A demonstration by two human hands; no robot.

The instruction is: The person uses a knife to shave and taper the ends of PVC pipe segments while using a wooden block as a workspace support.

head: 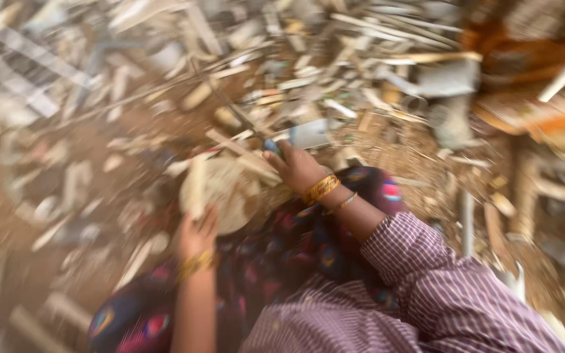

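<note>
**Wood piece being worked over a round block**

A pale wood piece (197,186) is being held upright by the left hand (197,236), the fingers being closed round its lower end, over a round block (230,193) set at the lap. A blue-handled tool (274,148) is being gripped by the right hand (299,170), its long thin shaft being pointed up and away; what kind of tool it is cannot be told (the picture is badly blurred). The hands are being kept apart, one to each side of the block. The wood is judged to be light, stiff and dry, likely splintery at the cut ends, and best taken low on the shaft, well off the working end. Wood scraps (335,85) and shavings are lying thick on the ground all round
</note>
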